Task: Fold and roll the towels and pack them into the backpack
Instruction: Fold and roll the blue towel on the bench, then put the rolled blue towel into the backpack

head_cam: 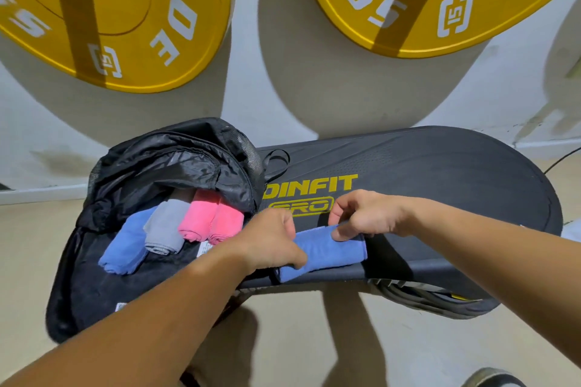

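Rolling the blue towel (333, 250), left hand (273, 242) and right hand (364, 214) both gripped it, fingers curled; next probably called for a lift into the backpack (151, 166) left of the grip

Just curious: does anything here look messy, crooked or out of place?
Nothing is spilled or damaged. Only untidy: in the open backpack, the blue roll, grey roll and two pink rolls lie fanned at differing angles, ends poking out of its mouth. The left hand and right hand grip a blue towel on the bench.
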The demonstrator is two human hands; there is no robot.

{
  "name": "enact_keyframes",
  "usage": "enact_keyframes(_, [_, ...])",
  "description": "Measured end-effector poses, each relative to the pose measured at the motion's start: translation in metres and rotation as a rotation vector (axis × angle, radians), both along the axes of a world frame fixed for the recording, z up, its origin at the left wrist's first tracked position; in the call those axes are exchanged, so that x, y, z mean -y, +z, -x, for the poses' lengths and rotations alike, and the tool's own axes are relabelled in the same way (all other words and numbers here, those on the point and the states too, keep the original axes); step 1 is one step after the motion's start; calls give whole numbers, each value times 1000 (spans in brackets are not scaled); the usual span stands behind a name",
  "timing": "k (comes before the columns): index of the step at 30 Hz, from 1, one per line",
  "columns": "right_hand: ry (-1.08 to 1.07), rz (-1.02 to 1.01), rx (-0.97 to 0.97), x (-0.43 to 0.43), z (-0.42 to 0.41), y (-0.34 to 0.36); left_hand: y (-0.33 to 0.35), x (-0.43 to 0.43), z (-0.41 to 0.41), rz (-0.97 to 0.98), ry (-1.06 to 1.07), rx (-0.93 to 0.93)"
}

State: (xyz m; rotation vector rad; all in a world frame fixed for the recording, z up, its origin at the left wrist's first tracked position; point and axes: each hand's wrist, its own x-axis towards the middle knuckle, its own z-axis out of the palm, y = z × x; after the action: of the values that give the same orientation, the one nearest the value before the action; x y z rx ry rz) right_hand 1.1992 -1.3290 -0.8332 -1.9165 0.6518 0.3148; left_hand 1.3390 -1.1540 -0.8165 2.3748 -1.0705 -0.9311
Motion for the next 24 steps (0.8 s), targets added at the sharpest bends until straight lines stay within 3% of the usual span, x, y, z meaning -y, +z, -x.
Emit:
enact_keyframes(6, [97, -132, 216, -54, -68, 29, 72, -57, -69, -174, 12, 76])
enact_keyframes(13, [173, -78, 338, -120, -157, 57, 91, -172, -123, 129, 341, -166])
enact_keyframes(20, [176, 808, 613, -152, -207, 56, 54, -245, -152, 522, 813, -373])
enact_keyframes(22, [215, 1003, 659, -151, -217, 57, 46, -250, -163, 595, 946, -322])
enact_keyframes(24, [188, 1045, 642, -151, -227, 57, 35, -252, -173, 578, 1016, -149])
